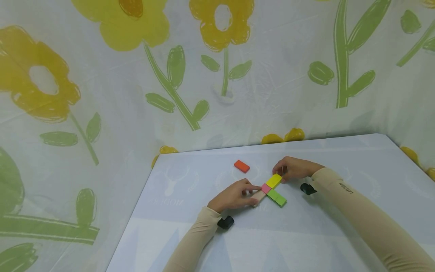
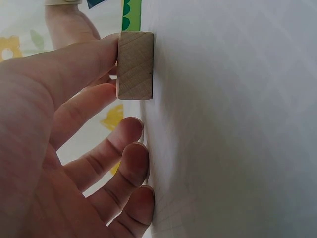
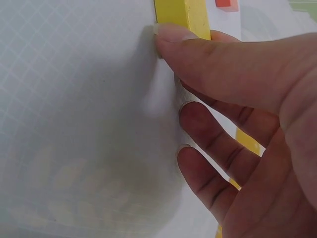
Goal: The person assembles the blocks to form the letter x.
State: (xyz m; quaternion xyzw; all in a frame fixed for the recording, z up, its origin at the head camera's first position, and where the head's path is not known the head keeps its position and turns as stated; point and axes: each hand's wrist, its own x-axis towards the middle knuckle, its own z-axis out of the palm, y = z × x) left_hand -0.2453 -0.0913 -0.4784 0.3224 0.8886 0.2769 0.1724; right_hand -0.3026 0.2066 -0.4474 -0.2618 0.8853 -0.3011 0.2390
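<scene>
Several small wooden blocks meet on the table. A pink block (image 1: 266,188) lies in the middle, touching a yellow block (image 1: 273,181), a green block (image 1: 276,198) and a plain wood block (image 1: 258,197). My left hand (image 1: 234,196) holds the plain wood block (image 2: 135,65) with thumb and fingers, its index fingertip touching the pink block. On the far side, my right hand (image 1: 295,168) pinches the outer end of the yellow block (image 3: 173,14) between thumb and index finger. Its other fingers are spread near the tabletop. The wood block's far end is hidden in the left wrist view.
An orange-red block (image 1: 242,166) lies apart, behind and left of the joined blocks. The pale printed table (image 1: 163,234) ends at a flower-patterned curtain (image 1: 265,94). A black wrist device (image 1: 225,223) hangs below the left cuff, another (image 1: 307,189) below the right.
</scene>
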